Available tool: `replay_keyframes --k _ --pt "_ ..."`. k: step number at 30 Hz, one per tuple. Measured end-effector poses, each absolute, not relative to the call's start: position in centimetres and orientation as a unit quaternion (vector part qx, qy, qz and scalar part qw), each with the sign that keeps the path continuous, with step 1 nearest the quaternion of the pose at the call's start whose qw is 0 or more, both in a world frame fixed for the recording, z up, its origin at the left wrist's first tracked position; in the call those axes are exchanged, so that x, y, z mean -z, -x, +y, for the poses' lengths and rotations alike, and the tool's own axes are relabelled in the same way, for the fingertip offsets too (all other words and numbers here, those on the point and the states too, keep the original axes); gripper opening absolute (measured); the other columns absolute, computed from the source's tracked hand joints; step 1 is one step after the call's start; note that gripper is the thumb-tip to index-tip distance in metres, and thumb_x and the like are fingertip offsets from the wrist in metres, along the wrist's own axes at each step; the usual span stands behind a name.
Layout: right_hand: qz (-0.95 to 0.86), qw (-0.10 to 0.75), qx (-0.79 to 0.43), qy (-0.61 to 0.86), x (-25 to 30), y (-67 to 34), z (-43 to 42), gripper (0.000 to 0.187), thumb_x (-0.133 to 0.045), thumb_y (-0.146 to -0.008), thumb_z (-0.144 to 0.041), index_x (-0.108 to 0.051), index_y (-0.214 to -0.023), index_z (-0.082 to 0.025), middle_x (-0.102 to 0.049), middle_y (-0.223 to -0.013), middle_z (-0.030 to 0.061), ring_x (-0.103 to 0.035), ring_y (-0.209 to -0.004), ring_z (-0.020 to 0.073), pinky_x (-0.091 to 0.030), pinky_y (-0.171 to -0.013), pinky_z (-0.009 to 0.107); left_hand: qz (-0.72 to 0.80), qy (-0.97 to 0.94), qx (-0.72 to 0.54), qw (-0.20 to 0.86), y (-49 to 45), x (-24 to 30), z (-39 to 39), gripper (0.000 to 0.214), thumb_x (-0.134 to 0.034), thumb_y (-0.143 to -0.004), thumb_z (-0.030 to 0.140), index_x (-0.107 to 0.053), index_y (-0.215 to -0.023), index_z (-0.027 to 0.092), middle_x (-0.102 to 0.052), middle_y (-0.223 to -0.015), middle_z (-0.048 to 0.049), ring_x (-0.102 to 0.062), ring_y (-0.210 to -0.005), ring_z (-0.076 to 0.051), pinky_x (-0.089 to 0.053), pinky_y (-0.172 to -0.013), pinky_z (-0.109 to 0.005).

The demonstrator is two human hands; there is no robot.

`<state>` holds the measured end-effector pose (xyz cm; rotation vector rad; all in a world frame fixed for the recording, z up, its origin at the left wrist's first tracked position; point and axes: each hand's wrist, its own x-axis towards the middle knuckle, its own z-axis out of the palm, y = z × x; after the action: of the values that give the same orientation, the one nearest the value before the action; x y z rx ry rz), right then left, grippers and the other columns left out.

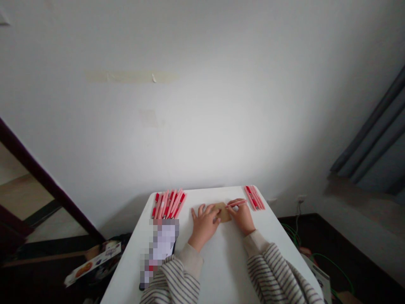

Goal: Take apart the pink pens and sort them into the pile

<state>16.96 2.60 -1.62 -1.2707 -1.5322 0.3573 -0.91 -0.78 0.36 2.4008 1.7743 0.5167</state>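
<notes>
A small tan piece of paper (225, 214) lies on the white table (221, 261) between my hands. My left hand (204, 223) rests with its fingers spread, the fingertips on the paper's left side. In my right hand (241, 216) is a pink pen (236, 203), held in a pinch with its tip toward the paper's upper right edge. Whether the tip touches the paper I cannot tell. Several pink and red pens (169, 204) lie side by side at the table's far left. A smaller group of pink and red pens (254, 197) lies at the far right corner.
A blurred-out phone-like object (161, 249) lies at the table's left, near my left sleeve. Beyond the table's far edge rises a white wall (202, 105). Green cables (292, 234) are on the floor at right, below a grey curtain (376, 139).
</notes>
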Motion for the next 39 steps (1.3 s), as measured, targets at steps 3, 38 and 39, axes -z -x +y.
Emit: replay_keyframes --k 3,38,39 --pt "-0.637 0.534 -0.151 0.535 1.63 -17.01 2.63 0.011 -0.061 -0.075 -0.025 -0.068 -0.067 -0.021 -0.071 -0.081 0.0073 -0.061 -0.089 0.0236 -0.046 -0.084 0.038 0.585 -0.791 -0.171 0.055 0.90 -0.28 -0.77 0.036 -0.051 -0.087 0.043 -0.054 -0.122 0.043 -0.049 -0.141 0.0031 -0.033 -0.134 -0.030 -0.013 -0.108 -0.074" --pt "-0.575 0.599 -0.198 0.521 1.84 -17.46 2.78 0.028 -0.058 -0.082 -0.044 -0.073 -0.080 -0.020 -0.070 -0.095 0.0094 -0.063 -0.095 0.0244 -0.047 -0.090 0.042 0.593 -0.781 -0.193 0.036 0.72 -0.13 -0.65 0.038 -0.055 -0.085 0.039 -0.053 -0.122 0.035 -0.055 -0.135 -0.0016 -0.036 -0.131 -0.029 -0.016 -0.107 -0.073" --pt "-0.575 0.599 -0.196 0.521 1.78 -17.44 2.75 0.028 -0.058 -0.082 -0.044 -0.073 -0.081 -0.020 -0.070 -0.095 0.0094 -0.062 -0.095 0.0245 -0.047 -0.090 0.042 0.595 -0.778 -0.198 0.035 0.71 -0.14 -0.60 0.037 -0.056 -0.084 0.038 -0.053 -0.121 0.033 -0.056 -0.133 -0.0025 -0.037 -0.131 -0.029 -0.017 -0.107 -0.073"
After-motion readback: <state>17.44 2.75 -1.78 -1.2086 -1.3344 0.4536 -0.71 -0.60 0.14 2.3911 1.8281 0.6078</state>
